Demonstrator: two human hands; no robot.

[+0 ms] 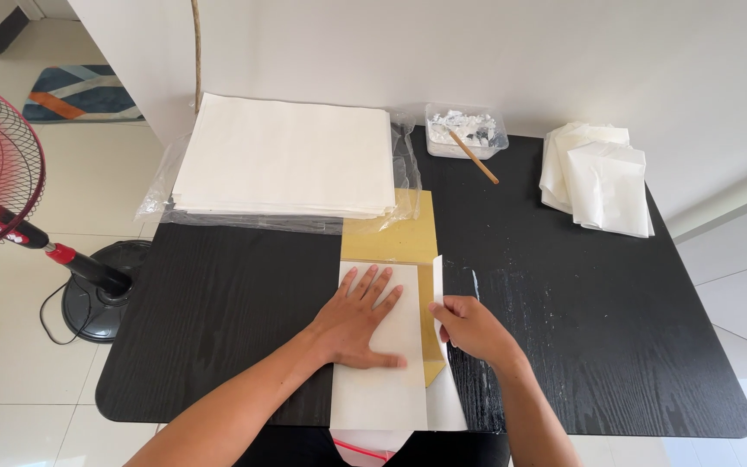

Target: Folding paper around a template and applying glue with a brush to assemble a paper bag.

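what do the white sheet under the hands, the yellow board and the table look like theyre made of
White sheet: thin matte paper, its right flap folding up easily. Yellow board: likely stiff card, flat with straight edges. Table: black wood or wood-look laminate, with visible grain.

Black wood-grain table (pixel 218 311) bore a white paper stack (pixel 283 156) beyond the fingers, paste tub (pixel 466 131), folded sheets (pixel 603 177), yellow board (pixel 391 238).

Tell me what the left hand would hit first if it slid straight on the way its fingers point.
The left hand lies flat on the white sheet, fingers pointing away. Straight on, it would likely first meet the yellow board, then the plastic-wrapped paper stack.
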